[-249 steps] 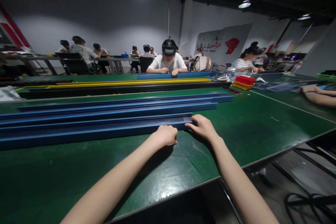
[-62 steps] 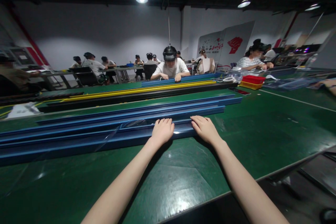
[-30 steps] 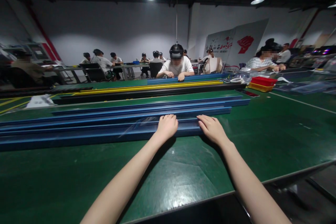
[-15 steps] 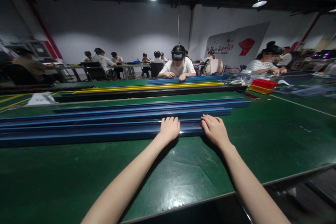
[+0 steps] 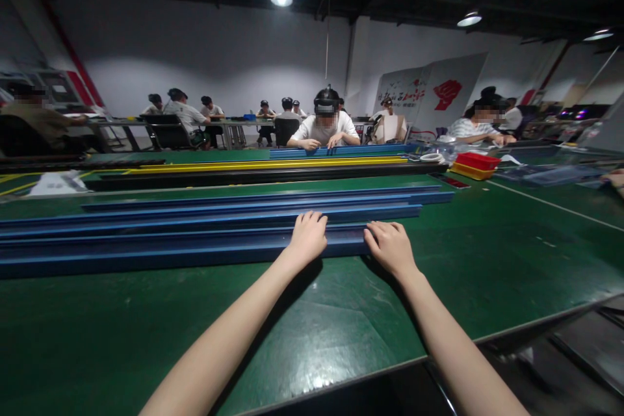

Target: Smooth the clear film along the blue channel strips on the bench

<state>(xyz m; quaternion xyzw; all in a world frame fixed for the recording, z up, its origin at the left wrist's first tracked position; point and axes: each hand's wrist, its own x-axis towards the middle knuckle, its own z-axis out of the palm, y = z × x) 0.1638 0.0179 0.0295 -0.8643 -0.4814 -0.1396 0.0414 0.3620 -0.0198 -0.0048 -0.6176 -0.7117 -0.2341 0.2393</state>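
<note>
Left fingers (image 5: 312, 216): lay close together, stretched forward over the near blue channel (image 5: 180, 257), tips at or past its far rim; left hand (image 5: 308, 237) palm down across the trough. Thumb hidden; could not tell whether they gripped.
Right fingers (image 5: 383, 227): slightly bent, tips at the channel's right end, thumb just below; right hand (image 5: 396, 250) mostly beyond that end. Could not tell whether they pinched it.
White sheet (image 5: 56, 183): rumpled, at far left, beyond the channels.
Near blue channel: ran in from the left edge of view to the right fingers, lying on the green table (image 5: 341, 331). Longest part left of the left fingers; short stretch showed between the hands.
Farther blue channels (image 5: 355, 213): lay behind, roughly parallel, ends further right than the right fingers.
Black length (image 5: 268, 177): beyond those, yellow strip (image 5: 273, 166) along its far side.
Co-worker (image 5: 324, 125): sat opposite, dark headgear, both hands at another blue length (image 5: 365, 150).
Red bin (image 5: 476, 161): stood on a yellow bin (image 5: 470, 171), well apart from the right hand.
Clear sheets (image 5: 550, 174): lay flat further right.
Another person's hand (image 5: 617, 181): at the right edge, partly cut off, blurred.
</note>
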